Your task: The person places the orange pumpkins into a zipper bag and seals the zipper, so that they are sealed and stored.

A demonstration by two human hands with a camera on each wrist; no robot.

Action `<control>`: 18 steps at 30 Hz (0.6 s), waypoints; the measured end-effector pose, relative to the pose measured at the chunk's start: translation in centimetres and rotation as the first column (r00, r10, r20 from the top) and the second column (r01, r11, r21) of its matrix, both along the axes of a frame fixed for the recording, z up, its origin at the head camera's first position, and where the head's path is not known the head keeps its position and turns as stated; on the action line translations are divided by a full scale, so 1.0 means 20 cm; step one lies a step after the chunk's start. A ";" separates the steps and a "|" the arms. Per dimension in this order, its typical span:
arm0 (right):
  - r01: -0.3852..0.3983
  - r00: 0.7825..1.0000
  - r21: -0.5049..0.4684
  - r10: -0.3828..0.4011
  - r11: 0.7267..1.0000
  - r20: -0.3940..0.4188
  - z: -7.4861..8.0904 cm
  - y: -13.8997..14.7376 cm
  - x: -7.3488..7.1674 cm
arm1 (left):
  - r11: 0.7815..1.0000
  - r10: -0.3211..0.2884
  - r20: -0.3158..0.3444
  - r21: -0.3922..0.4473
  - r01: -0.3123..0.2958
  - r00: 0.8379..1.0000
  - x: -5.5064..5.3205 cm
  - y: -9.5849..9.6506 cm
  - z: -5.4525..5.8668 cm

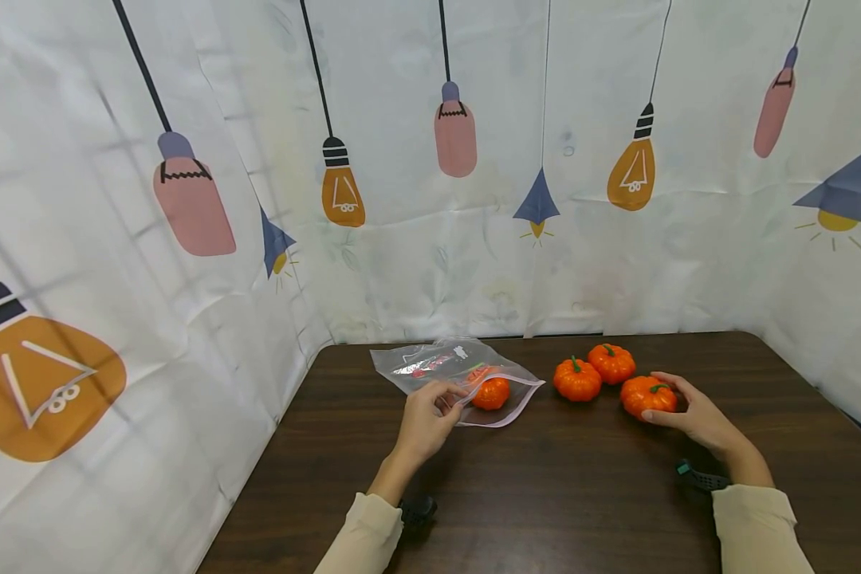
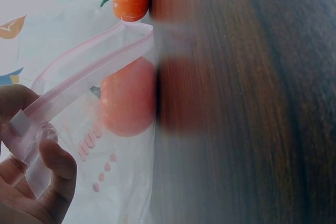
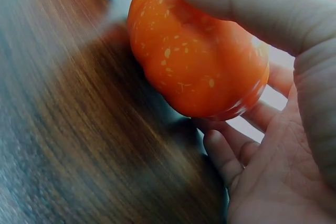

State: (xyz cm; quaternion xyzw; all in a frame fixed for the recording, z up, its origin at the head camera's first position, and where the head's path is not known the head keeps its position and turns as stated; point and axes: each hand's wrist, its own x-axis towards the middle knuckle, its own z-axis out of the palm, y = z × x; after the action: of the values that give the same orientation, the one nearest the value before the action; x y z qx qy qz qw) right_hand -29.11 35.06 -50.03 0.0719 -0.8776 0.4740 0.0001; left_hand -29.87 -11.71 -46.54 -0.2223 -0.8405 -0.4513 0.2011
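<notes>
A clear zip bag with a pinkish zip edge lies toward the back of the dark table, its mouth parted toward the right. My left hand pinches the bag's zip edge between thumb and fingers, seen closely in the left wrist view. One small orange pumpkin sits inside the bag. At the right, my right hand grips another orange pumpkin, thumb on its near side and fingers curled round the far side. In the right wrist view this pumpkin shows yellow flecks, close over the wood.
Two more orange pumpkins, a nearer one and a farther one, stand between the bag and my right hand. The dark wooden table ends at a white curtain printed with lamps, behind and at both sides.
</notes>
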 end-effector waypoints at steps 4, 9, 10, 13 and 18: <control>0.001 1.000 0.012 -0.001 1.000 -0.009 0.00 0.00 -0.01 | 1.000 -0.004 -0.003 0.000 0.004 1.000 0.00 0.00 0.00; 0.009 1.000 0.012 -0.008 1.000 -0.018 0.01 -0.01 -0.02 | 1.000 -0.010 -0.005 0.004 0.010 1.000 0.00 0.00 0.00; 0.008 1.000 0.011 -0.008 1.000 -0.021 0.01 -0.01 -0.02 | 1.000 -0.009 -0.007 0.006 0.009 1.000 0.00 0.00 0.00; 0.012 1.000 0.022 -0.012 1.000 -0.027 0.03 -0.02 -0.02 | 1.000 -0.007 -0.013 0.010 0.007 1.000 0.00 0.00 0.00; 0.015 0.998 0.062 -0.012 0.998 -0.057 0.07 -0.04 -0.02 | 1.000 -0.005 -0.015 0.008 0.005 1.000 0.00 0.00 0.00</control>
State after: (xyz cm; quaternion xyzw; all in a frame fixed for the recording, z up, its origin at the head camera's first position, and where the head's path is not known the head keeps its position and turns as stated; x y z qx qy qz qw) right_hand -29.52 34.24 -48.65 0.0793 -0.8920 0.4442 0.0259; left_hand -29.93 -11.72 -46.61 -0.2269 -0.8367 -0.4534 0.2071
